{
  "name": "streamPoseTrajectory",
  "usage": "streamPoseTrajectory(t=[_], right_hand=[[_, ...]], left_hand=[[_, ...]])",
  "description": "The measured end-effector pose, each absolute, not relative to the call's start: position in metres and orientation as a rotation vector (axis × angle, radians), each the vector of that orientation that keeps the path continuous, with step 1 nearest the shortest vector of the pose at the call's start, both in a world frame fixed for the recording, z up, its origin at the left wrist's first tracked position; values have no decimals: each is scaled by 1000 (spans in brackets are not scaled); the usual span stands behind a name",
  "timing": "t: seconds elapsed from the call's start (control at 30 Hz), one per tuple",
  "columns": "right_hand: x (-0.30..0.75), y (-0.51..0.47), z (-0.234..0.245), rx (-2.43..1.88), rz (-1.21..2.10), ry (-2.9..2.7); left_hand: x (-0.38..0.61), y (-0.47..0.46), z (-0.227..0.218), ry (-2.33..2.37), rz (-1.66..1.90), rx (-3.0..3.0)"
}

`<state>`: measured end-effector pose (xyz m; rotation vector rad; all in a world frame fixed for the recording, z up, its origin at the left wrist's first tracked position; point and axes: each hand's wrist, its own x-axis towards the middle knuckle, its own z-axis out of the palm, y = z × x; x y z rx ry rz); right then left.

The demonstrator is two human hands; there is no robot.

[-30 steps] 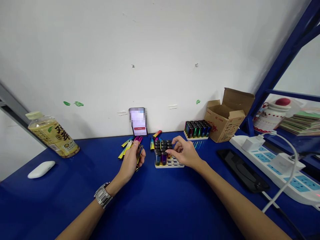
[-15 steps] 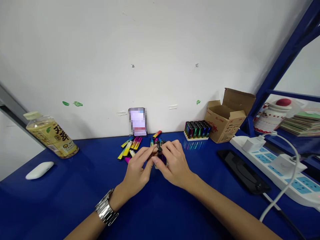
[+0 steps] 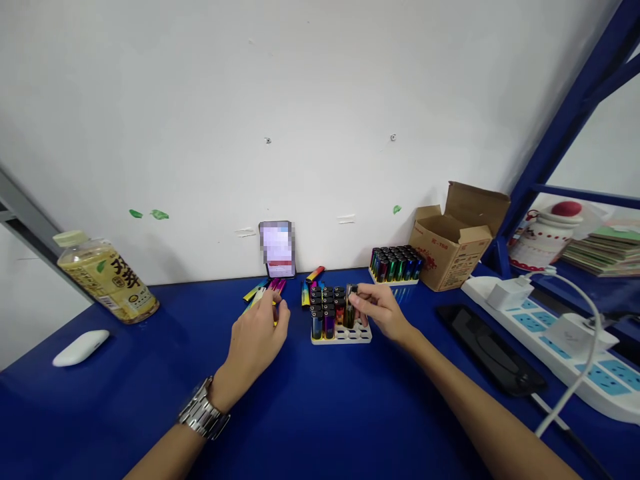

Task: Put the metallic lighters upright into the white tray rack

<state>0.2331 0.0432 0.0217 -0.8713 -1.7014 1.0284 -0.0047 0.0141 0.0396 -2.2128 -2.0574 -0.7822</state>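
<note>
Pinching a dark shiny tube between thumb and fingers, the right hand keeps it upright at the right side of a white rack; whether the tube's foot sits in a hole cannot be told. Black-topped tubes stand in the left and middle of that rack, and bare holes show along its front right. The left hand, well apart from the right, has its bent fingers at a pile of coloured tubes in front of a phone; whether they grip one cannot be told. Near the wall, shiny tubes fill a second rack beside an open cardboard box.
</note>
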Motion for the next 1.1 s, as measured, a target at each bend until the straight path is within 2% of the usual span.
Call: streamPoseTrajectory(t=[0.13, 0.37, 0.57, 0.7, 0.8, 0.93, 1.1], right_hand=[[236, 46, 18, -909, 966, -1872], [234, 45, 22, -973, 717, -2167], [234, 42, 31, -951, 288, -2332], [241, 47, 29, -937, 530, -2189], [246, 54, 21, -1082, 691, -1996], [245, 59, 13, -1317, 701, -1863], [238, 56, 13, -1298, 527, -2022]], left_hand=[[-4, 14, 42, -2174, -276, -2080], [0, 12, 38, -2141, -36, -2075], [0, 13, 34, -2102, -68, -2055], [-4, 20, 22, -1775, -276, -2194], [-7, 25, 9, -1446, -406, -2375], [-6, 28, -2, -1346, -359, -2538], [2, 25, 9, -1445, -334, -2499]])
